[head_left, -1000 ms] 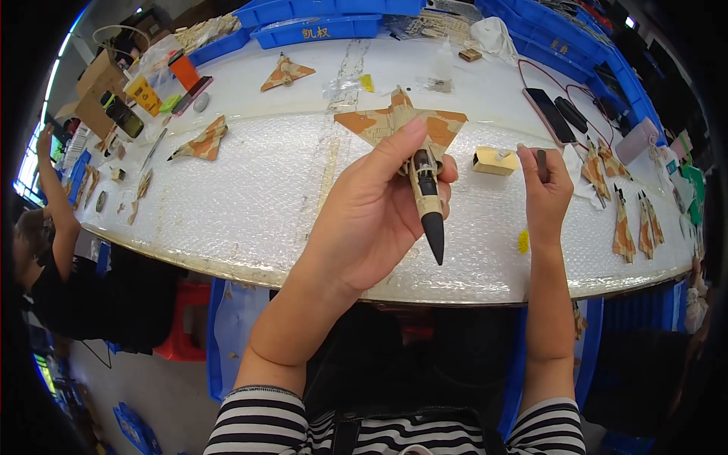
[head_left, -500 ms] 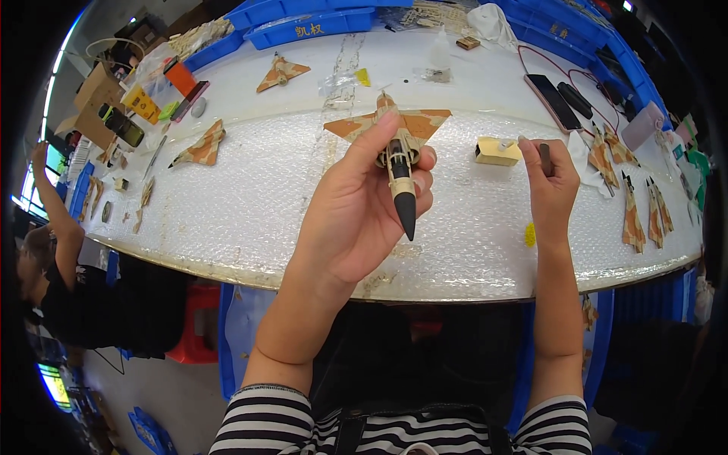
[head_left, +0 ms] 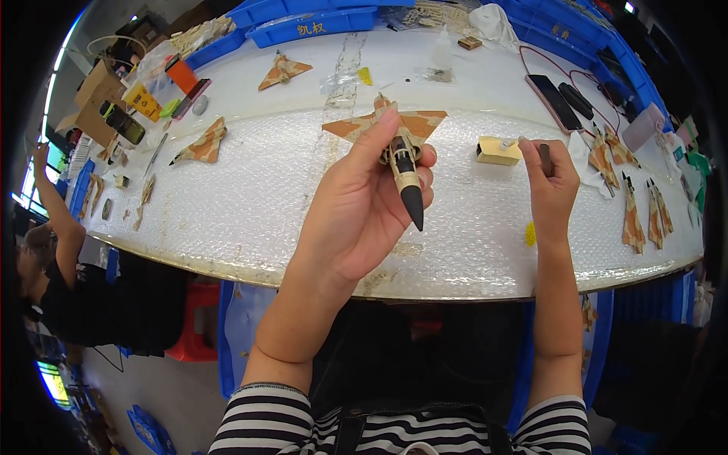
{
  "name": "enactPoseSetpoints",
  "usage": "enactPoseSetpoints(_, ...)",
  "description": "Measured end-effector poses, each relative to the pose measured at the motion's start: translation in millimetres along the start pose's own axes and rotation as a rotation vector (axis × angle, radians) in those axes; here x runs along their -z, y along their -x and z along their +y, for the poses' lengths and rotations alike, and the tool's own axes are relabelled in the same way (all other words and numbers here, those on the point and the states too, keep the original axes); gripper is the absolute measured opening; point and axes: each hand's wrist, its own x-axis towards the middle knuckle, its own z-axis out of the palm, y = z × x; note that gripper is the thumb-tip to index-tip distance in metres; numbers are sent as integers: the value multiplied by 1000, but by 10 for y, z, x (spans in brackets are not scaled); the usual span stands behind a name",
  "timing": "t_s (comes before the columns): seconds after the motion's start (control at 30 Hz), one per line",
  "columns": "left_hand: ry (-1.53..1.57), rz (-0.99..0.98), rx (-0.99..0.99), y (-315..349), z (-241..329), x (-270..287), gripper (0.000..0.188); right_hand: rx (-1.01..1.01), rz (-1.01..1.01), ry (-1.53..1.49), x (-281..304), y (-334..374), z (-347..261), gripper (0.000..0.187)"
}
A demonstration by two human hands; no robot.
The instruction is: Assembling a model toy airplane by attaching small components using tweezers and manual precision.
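My left hand (head_left: 364,189) is closed around a model jet plane (head_left: 402,163) in tan and brown camouflage. Its black nose cone points down toward me, and the delta wings spread out beyond my thumb. My right hand (head_left: 552,171) is closed on a short dark stick (head_left: 546,161), most of which the fingers hide. Just left of that hand, a small cream block (head_left: 497,152) with a pale grey bit on top sits on the bubble-wrapped table (head_left: 258,220). Close to the right wrist lies a yellow patch (head_left: 530,233).
Other camouflage jets lie at the left (head_left: 203,144), far back (head_left: 283,72) and right (head_left: 633,216). A phone (head_left: 553,102) and red cable are at back right. Blue bins (head_left: 311,28) line the far edge. Another person's arm (head_left: 61,197) shows at far left.
The jet in my left hand has tilted slightly, its nose shifting a little up and to the right. My right hand keeps its place.
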Motion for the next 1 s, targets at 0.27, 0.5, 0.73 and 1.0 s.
enactPoseSetpoints(0.27, 27, 12, 9, -33, 1, 42, 21, -1, -2, -5, -5, 1, 16, 13)
enactPoseSetpoints(0.5, 12, 16, -6, -10, -11, 27, 21, 11, -14, 1, -13, -2, -14, 13)
enactPoseSetpoints(0.73, -67, 57, -13, 35, -57, -73, 24, 45, -6, -78, 28, 2, -276, 13)
enactPoseSetpoints(1.0, 89, -240, 170, 179, 6, 62, 23, 8, -263, -562, 388, 224, -1040, 49)
